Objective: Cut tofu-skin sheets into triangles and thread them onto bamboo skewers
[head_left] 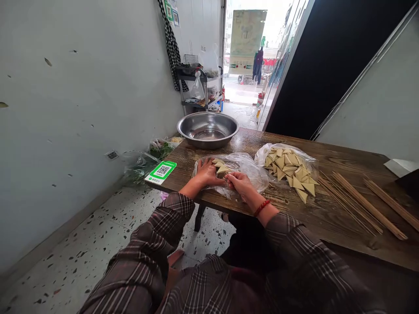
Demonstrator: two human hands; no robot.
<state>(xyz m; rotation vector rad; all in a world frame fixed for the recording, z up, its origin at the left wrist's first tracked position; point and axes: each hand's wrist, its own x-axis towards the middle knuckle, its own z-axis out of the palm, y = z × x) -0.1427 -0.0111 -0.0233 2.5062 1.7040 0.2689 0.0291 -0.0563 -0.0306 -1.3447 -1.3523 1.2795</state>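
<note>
At the table's near edge, my left hand (pixel 207 173) curves over a clear plastic bag (pixel 250 168), its fingers and thumb around a few pale tofu triangles (pixel 223 168). My right hand (pixel 240 182) is close beside it, thumb and fingertips pinched together at the near side of these triangles. Whatever sits in that pinch is too small to make out. To the right, a second open bag holds a heap of similar tofu triangles (pixel 288 163), some spilling onto the wood. Thin bamboo skewers (pixel 348 200) lie loose farther right.
A wide steel basin (pixel 208 129) stands at the far left end of the wooden table (pixel 337 152). A green QR-code card (pixel 161 171) lies at the left edge. Skewer bundles (pixel 369 205) lie at right. Bagged greens (pixel 144 163) and a shelf cart (pixel 199 83) stand beyond.
</note>
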